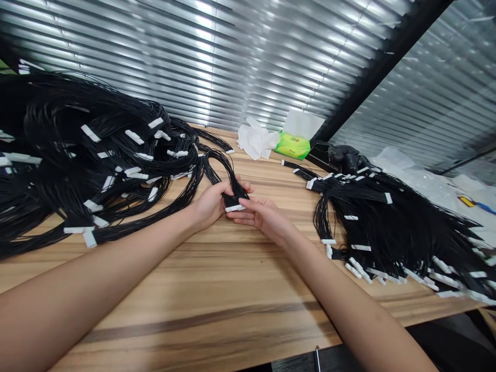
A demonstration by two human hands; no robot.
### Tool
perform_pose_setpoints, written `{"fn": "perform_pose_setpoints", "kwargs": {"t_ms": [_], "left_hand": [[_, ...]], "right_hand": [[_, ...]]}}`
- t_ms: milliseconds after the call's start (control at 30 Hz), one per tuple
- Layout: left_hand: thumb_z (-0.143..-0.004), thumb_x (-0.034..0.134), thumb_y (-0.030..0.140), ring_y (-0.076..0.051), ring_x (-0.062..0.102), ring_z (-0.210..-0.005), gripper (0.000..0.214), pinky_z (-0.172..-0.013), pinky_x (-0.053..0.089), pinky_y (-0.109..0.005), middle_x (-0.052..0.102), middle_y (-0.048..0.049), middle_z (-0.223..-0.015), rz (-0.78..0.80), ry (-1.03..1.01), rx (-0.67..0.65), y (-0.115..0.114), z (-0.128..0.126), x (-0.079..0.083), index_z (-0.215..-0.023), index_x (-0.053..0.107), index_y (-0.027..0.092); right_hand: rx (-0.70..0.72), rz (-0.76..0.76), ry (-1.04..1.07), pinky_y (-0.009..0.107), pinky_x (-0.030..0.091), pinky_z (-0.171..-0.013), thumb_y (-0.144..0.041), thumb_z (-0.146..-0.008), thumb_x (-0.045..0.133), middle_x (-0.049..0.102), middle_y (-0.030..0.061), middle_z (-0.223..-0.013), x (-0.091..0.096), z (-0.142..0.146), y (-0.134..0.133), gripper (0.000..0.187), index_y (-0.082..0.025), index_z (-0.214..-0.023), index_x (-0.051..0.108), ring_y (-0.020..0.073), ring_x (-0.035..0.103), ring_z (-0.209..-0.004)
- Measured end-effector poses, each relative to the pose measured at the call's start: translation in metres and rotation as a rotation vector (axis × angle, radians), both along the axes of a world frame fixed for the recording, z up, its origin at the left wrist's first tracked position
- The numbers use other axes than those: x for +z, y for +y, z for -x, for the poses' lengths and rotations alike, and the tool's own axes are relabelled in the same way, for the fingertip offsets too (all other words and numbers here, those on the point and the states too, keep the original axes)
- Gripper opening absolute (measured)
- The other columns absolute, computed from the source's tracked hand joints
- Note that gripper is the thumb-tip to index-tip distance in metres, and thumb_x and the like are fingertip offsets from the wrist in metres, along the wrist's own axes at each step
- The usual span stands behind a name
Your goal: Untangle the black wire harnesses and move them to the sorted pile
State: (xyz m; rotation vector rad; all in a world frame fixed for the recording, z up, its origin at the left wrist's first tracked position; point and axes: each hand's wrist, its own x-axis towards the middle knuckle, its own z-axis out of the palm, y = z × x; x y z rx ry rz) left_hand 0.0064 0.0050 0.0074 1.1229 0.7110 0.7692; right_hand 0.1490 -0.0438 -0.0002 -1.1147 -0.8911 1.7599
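Both hands meet over the middle of the wooden table (217, 289). My left hand (211, 204) is wrapped round a bundle of black wires (222, 170) that loops back to the big pile on the left. My right hand (263, 216) pinches the white connector (235, 208) at the end of that bundle, fingers closed on it. The wires run up and away from the hands in a narrow loop.
A large heap of black wire harnesses with white connectors (77, 160) covers the left of the table. A second heap (391, 232) lies at the right. A green tissue pack (292, 144) and crumpled white tissue (256, 139) sit at the back by the blinds.
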Motion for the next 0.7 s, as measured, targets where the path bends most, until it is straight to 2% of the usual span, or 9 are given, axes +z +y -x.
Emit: {"fn": "perform_pose_setpoints", "kwargs": {"t_ms": [100, 267, 367, 500, 700], "left_hand": [[-0.059, 0.036, 0.016, -0.022, 0.061, -0.099, 0.045, -0.088, 0.051, -0.039, 0.062, -0.0062, -0.094, 0.049, -0.052, -0.032, -0.001, 0.0, 0.0, -0.103, 0.041, 0.017], [-0.057, 0.036, 0.015, -0.021, 0.061, -0.096, 0.044, -0.089, 0.051, -0.039, 0.058, -0.0043, -0.082, 0.049, -0.063, -0.02, 0.0, 0.001, 0.001, -0.101, 0.041, 0.018], [-0.057, 0.035, 0.016, -0.021, 0.061, -0.098, 0.045, -0.087, 0.051, -0.039, 0.058, -0.0043, -0.085, 0.049, -0.025, -0.024, 0.0, 0.001, 0.003, -0.101, 0.041, 0.018], [-0.053, 0.038, 0.015, -0.021, 0.062, -0.092, 0.049, -0.084, 0.051, -0.038, 0.06, -0.0029, -0.086, 0.134, -0.049, -0.013, 0.0, 0.001, 0.004, -0.102, 0.043, 0.019], [-0.057, 0.04, 0.011, -0.019, 0.062, -0.085, 0.037, -0.082, 0.051, -0.035, 0.051, 0.001, -0.069, 0.213, -0.246, 0.002, 0.0, 0.001, 0.001, -0.093, 0.044, 0.019]], "right_hand": [[-0.002, 0.054, 0.026, 0.027, 0.055, -0.076, -0.024, -0.083, 0.062, 0.076, 0.0065, -0.082, 0.002, -0.001, 0.001, 0.013, -0.015, -0.086, 0.07, 0.016, 0.073, -0.075], [0.0, 0.028, 0.052, 0.026, 0.054, -0.075, -0.025, -0.083, 0.062, 0.076, 0.0062, -0.085, 0.004, -0.001, -0.001, 0.01, -0.016, -0.087, 0.067, 0.0177, 0.074, -0.079], [-0.013, 0.046, 0.042, 0.027, 0.053, -0.076, -0.024, -0.084, 0.062, 0.076, 0.007, -0.083, 0.006, -0.003, -0.002, 0.01, -0.016, -0.086, 0.066, 0.018, 0.073, -0.08], [-0.011, 0.067, 0.023, 0.027, 0.052, -0.077, -0.024, -0.087, 0.057, 0.076, 0.0067, -0.083, 0.01, -0.005, -0.001, 0.013, -0.016, -0.086, 0.068, 0.0178, 0.073, -0.082], [-0.015, -0.002, -0.01, 0.022, 0.053, -0.064, -0.027, -0.078, 0.069, 0.076, 0.0051, -0.08, 0.006, 0.001, -0.003, 0.012, -0.016, -0.081, 0.068, 0.0166, 0.073, -0.074]]}}
